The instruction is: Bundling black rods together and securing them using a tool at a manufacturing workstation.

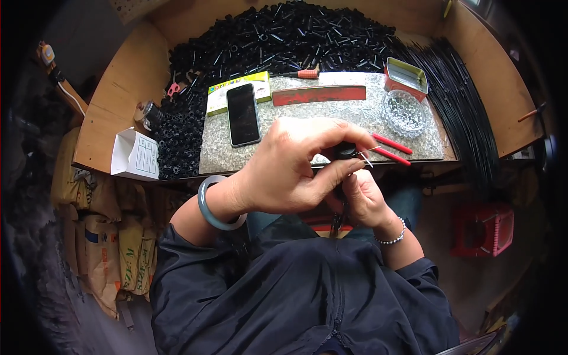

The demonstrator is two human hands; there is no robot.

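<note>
Close in front of my chest, my left hand [293, 168] has its thumb and forefinger closed around a small black rounded part [346, 151]. Thin pale pins or wires stick out to the right from its fingertips; their exact kind is too small to tell. Just below and to the right is my right hand [365, 201], its fingers closed under the left one. A dark piece shows at its fingers, mostly hidden, and I cannot tell whether it belongs to the same part. Red-handled pliers [391, 149] lie on the mat beyond the hands.
A speckled work mat [231, 158] holds a dark phone [243, 115], a red bar [319, 95], a clear round dish [404, 112] and a tin [406, 78]. Behind is a heap of black parts [278, 38]. Long black rods [461, 106] lie right; a white box [136, 155] stands left.
</note>
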